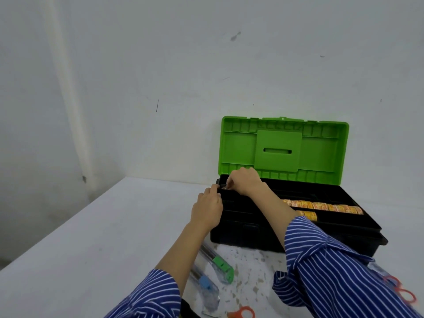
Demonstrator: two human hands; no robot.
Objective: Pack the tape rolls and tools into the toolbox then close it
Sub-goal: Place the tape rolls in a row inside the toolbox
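A black toolbox (pixel 252 232) stands on the white table with its green lid (pixel 284 148) upright against the wall. Rows of orange-yellow tape rolls (pixel 325 206) lie in its inner tray. My left hand (pixel 207 210) rests on the box's left end, fingers curled over its rim. My right hand (pixel 244 181) reaches into the far left corner of the tray, fingers curled round a small dark object that is mostly hidden. In front of the box lie a green-handled cutter in clear packaging (pixel 219 263) and a blue-handled one (pixel 205 286).
Orange-handled scissors (pixel 243 313) lie at the bottom edge, and another packaged orange pair (pixel 399 290) lies at the right behind my sleeve. The table (pixel 103 237) meets the wall behind the box; its left edge drops off at the far left.
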